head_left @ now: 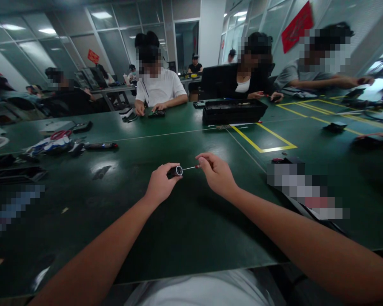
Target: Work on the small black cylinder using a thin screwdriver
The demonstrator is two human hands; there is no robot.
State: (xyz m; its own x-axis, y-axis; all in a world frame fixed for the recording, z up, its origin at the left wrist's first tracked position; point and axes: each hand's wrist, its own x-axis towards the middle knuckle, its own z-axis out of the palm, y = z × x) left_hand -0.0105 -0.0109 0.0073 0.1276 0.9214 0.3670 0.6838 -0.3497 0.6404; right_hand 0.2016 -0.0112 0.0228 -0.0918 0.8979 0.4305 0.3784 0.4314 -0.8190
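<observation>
Above the green table, my left hand (160, 183) is closed around a short black cylinder (178, 171) with a pale ring at its end, which faces right and toward me. Between thumb and fingers, my right hand (214, 171) pinches a small screwdriver (196, 166) by its reddish handle. Its thin metal shaft points left, the tip at or very near the cylinder's ringed end. Whether the tip touches or enters the cylinder I cannot tell. My right fingers hide most of the handle.
On the green table (191, 238), a black tray (234, 111) stands at the far side. A dark tube (101, 145) lies left, beside tangled cables (55, 142). A blurred package (303, 191) lies right. Several people sit across the table; one in white (161, 89) handles a small device.
</observation>
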